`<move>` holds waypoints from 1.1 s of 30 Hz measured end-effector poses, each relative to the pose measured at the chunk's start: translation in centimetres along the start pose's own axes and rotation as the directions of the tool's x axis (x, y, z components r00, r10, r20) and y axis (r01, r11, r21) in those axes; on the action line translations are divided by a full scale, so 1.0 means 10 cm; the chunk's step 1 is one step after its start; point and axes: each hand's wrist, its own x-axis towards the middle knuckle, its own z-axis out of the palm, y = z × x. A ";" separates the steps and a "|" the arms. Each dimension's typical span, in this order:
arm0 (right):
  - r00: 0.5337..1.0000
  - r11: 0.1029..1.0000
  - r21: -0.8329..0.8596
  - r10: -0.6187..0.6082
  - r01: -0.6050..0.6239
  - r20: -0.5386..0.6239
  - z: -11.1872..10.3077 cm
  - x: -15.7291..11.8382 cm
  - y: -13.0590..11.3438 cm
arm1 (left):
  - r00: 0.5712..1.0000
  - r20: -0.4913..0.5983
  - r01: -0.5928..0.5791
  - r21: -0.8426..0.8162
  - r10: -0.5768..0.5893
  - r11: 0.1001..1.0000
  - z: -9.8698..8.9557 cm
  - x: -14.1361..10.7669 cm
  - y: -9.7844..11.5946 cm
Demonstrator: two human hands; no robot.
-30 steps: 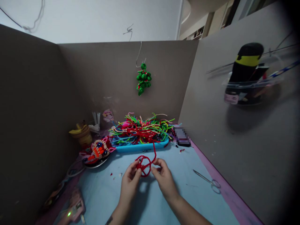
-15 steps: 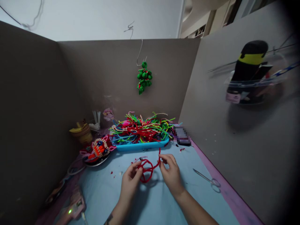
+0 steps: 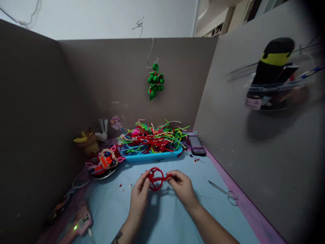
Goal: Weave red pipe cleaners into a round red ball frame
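2 hands, both busy w/ 1 red fuzzy-wire piece (image 3: 156, 188), a ring w/ strands across it, held btwn them over the counter (image 3: 177, 220), on the near side of the tray. L hand (image 3: 139, 191) grasps the ring's L edge, thumb & fingers pinched. R hand (image 3: 185, 189) pinches the strand end that sticks out to the R.

1 blue tray (image 3: 152, 157) at the back of the counter, heaped w/ fuzzy wires (image 3: 154, 139) in red, green, pink, yellow etc.; too many & tangled to count. 1 phone (image 3: 196, 145), pixelated, just R of tray. 1 pr scissors (image 3: 222, 191) lies on the R side, tips pointing back-L. Few tiny scraps (image 3: 196, 160) nr phone, more L of the L hand.

L side: 1 red/orange beaded-looking figure (image 3: 107, 159) on 1 round dish (image 3: 106, 175); behind it 1 yellowish pot (image 3: 88, 145) & 1 pink flower-like pc (image 3: 116, 122). 1 pink glue gun (image 3: 82, 222), 1 green light lit, front L.

1 green ornament (image 3: 155, 81) w/ red bits hangs from 1 wire hook (image 3: 151, 51) on the back panel. 1 clear holder (image 3: 276, 87) on R panel, black/yellow item inside.
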 end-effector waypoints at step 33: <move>0.980 0.951 -0.248 -0.160 0.186 0.119 0.19 -0.19 -0.03 | 0.989 0.145 0.061 -0.126 -0.043 0.990 0.10 -0.02 -0.06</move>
